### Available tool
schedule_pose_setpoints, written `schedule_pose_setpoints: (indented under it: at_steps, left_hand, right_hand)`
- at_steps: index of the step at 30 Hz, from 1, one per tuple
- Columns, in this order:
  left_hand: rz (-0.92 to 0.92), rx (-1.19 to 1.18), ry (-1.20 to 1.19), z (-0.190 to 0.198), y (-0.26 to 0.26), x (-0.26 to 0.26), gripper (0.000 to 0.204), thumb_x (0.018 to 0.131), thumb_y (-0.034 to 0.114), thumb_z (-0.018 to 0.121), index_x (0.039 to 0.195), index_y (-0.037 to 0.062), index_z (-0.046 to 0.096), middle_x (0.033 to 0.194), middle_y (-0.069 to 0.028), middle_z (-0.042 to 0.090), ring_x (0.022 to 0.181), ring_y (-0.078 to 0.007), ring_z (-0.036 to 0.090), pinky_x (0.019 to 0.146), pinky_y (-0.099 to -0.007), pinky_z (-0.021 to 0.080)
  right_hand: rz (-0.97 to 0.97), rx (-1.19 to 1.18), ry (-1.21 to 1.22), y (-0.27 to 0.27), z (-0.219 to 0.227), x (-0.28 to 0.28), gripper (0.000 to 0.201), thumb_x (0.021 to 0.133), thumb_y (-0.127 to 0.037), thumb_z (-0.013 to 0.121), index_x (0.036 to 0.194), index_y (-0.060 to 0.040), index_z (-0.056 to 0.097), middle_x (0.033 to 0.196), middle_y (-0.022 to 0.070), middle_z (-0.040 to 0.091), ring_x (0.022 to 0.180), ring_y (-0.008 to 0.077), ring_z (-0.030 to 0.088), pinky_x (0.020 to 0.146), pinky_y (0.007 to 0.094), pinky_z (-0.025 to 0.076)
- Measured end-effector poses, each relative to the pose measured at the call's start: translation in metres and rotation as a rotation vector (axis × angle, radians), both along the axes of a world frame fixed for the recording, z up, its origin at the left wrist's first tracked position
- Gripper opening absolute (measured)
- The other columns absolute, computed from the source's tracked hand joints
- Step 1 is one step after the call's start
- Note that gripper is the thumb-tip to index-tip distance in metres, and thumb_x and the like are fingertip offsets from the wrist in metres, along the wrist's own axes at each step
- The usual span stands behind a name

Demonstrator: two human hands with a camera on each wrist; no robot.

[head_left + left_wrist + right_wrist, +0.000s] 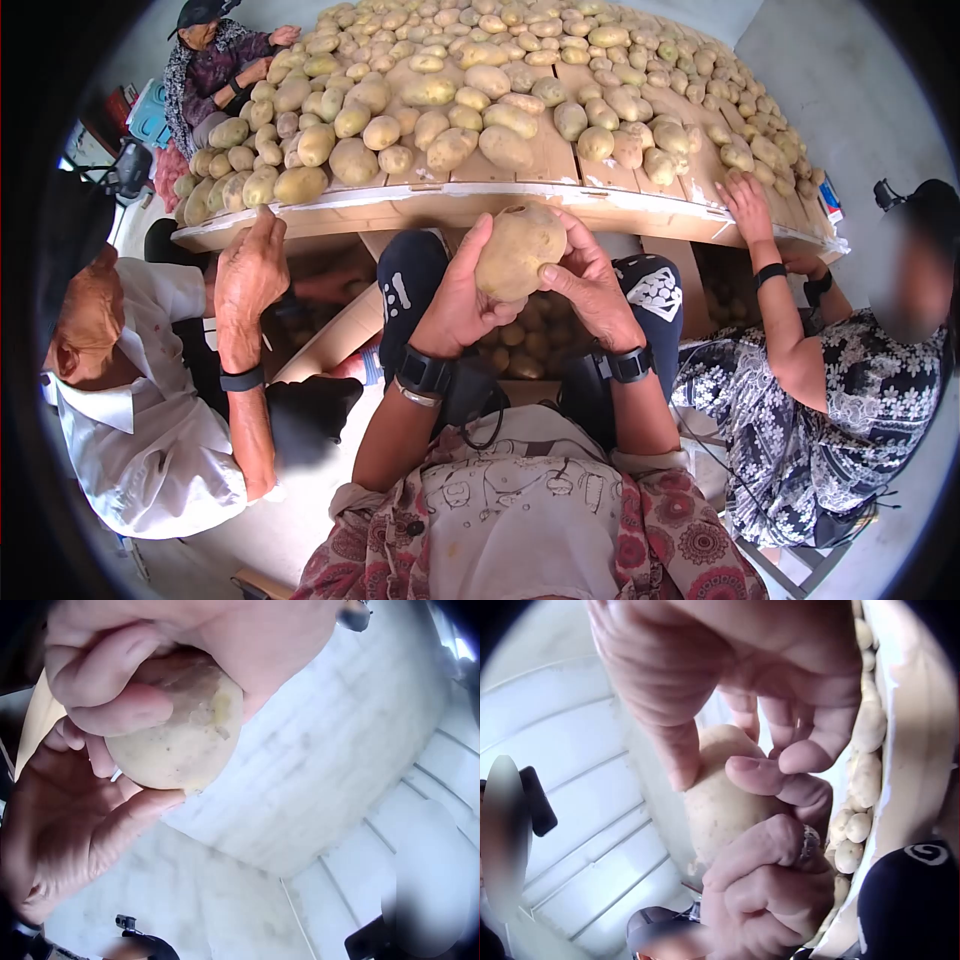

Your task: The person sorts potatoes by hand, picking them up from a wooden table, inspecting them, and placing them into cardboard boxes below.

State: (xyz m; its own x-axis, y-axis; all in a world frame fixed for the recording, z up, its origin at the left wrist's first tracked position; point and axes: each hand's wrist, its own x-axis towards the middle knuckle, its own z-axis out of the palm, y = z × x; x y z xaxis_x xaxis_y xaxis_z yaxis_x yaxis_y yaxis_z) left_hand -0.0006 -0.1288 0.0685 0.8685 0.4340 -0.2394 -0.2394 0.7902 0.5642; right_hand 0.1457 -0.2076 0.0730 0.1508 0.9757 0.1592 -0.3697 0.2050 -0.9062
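A large pale brown potato (520, 252) is held up in front of the table edge, above the lap. My left hand (462, 295) grips it from the left, fingers curled under it. On the other side my right hand (592, 290) pinches it, thumb on the near face and fingers behind. A yellowish scuffed patch shows on the potato (180, 754) in the left wrist view. In the right wrist view, a ring is on a finger of my left hand (769, 877), and both hands cover part of the potato (724, 810).
Many potatoes (505, 147) lie across the cardboard-covered table (400, 205). More potatoes (530, 340) sit below, between the knees. One person (150, 390) sits at left, another (830, 400) at right with a hand at the table edge, and a third (215, 75) at the far left corner.
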Motion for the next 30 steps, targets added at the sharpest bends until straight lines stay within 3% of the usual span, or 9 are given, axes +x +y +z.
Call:
schedule_pose_setpoints:
  at_steps: [7, 12, 13, 14, 15, 17, 25, 28, 30]
  left_hand:
    - [0.027, -0.058, 0.014, -0.005, 0.002, 0.0, 0.057, 0.089, 0.062, 0.033, 0.109, 0.013, 0.053, 0.075, -0.0041, 0.056, 0.042, -0.0099, 0.037, 0.036, -0.0193, 0.026]
    - [-0.085, -0.146, -0.132, -0.008, 0.005, -0.001, 0.059, 0.089, 0.062, 0.033, 0.115, 0.0127, 0.052, 0.079, -0.0083, 0.059, 0.043, -0.0093, 0.039, 0.036, -0.0191, 0.026]
    - [-0.087, -0.148, -0.133, -0.006, 0.003, 0.0, 0.059, 0.089, 0.062, 0.033, 0.115, 0.0127, 0.052, 0.079, -0.0083, 0.059, 0.043, -0.0093, 0.039, 0.036, -0.0191, 0.026]
    - [0.009, 0.003, 0.031, -0.002, -0.001, 0.002, 0.06, 0.089, 0.062, 0.032, 0.116, 0.0122, 0.052, 0.081, -0.0101, 0.06, 0.043, -0.0085, 0.04, 0.036, -0.0187, 0.026]
    - [0.103, 0.157, 0.196, 0.0, -0.003, 0.003, 0.061, 0.09, 0.062, 0.031, 0.117, 0.0117, 0.052, 0.084, -0.0119, 0.062, 0.044, -0.0078, 0.041, 0.036, -0.0184, 0.026]
    - [0.093, 0.096, 0.146, -0.003, -0.002, 0.003, 0.061, 0.09, 0.062, 0.031, 0.117, 0.0113, 0.052, 0.085, -0.0132, 0.062, 0.043, -0.0072, 0.041, 0.035, -0.0182, 0.025]
    - [-0.03, -0.007, -0.002, -0.009, 0.005, -0.002, 0.063, 0.09, 0.061, 0.031, 0.119, 0.0087, 0.049, 0.083, -0.015, 0.063, 0.038, -0.0073, 0.037, 0.033, -0.018, 0.023]
    - [-0.001, 0.062, 0.028, -0.009, 0.005, -0.002, 0.061, 0.09, 0.06, 0.035, 0.119, 0.0081, 0.048, 0.088, -0.0128, 0.063, 0.043, -0.0072, 0.041, 0.036, -0.0176, 0.026]
    - [0.204, 0.367, 0.219, -0.005, 0.001, 0.0, 0.057, 0.091, 0.057, 0.038, 0.121, 0.0085, 0.047, 0.095, -0.009, 0.062, 0.055, -0.0091, 0.052, 0.042, -0.0179, 0.035]
  right_hand:
    - [0.025, -0.052, -0.079, 0.004, -0.012, 0.006, 0.059, 0.083, -0.009, 0.066, 0.134, -0.0041, 0.039, 0.113, 0.0032, 0.058, 0.091, 0.0072, 0.054, 0.075, 0.0224, 0.047]
    - [0.008, -0.011, -0.126, 0.006, -0.013, 0.007, 0.051, 0.088, -0.015, 0.061, 0.133, -0.0031, 0.042, 0.109, 0.0024, 0.059, 0.081, 0.0057, 0.052, 0.07, 0.0213, 0.045]
    - [0.042, -0.033, 0.03, 0.005, -0.016, 0.009, 0.047, 0.09, -0.018, 0.057, 0.132, -0.0029, 0.043, 0.108, 0.0021, 0.059, 0.081, 0.0059, 0.052, 0.07, 0.0212, 0.045]
    - [0.073, -0.054, 0.189, 0.004, -0.017, 0.01, 0.044, 0.092, -0.021, 0.054, 0.131, -0.0027, 0.044, 0.107, 0.0018, 0.059, 0.081, 0.0061, 0.053, 0.07, 0.0211, 0.045]
    - [0.068, -0.056, 0.191, 0.003, -0.017, 0.009, 0.044, 0.092, -0.021, 0.054, 0.131, -0.0027, 0.044, 0.107, 0.0018, 0.059, 0.081, 0.0061, 0.053, 0.07, 0.0211, 0.045]
    - [-0.055, -0.061, -0.041, 0.004, -0.013, 0.006, 0.041, 0.095, -0.024, 0.05, 0.129, -0.0014, 0.046, 0.101, 0.0011, 0.059, 0.078, 0.0064, 0.052, 0.068, 0.0207, 0.045]
    - [0.017, -0.079, -0.046, 0.006, -0.015, 0.008, 0.04, 0.094, -0.022, 0.052, 0.127, -0.0004, 0.048, 0.103, 0.0013, 0.059, 0.079, 0.0055, 0.052, 0.067, 0.0213, 0.045]
    - [-0.019, -0.083, -0.019, 0.007, -0.013, 0.004, 0.04, 0.093, -0.02, 0.053, 0.127, 0.0007, 0.047, 0.109, 0.0035, 0.059, 0.087, 0.0067, 0.053, 0.073, 0.0222, 0.045]
    - [-0.061, -0.077, -0.019, 0.007, -0.015, 0.002, 0.041, 0.092, -0.018, 0.054, 0.127, 0.0014, 0.046, 0.112, 0.0047, 0.058, 0.091, 0.0075, 0.054, 0.077, 0.0228, 0.045]
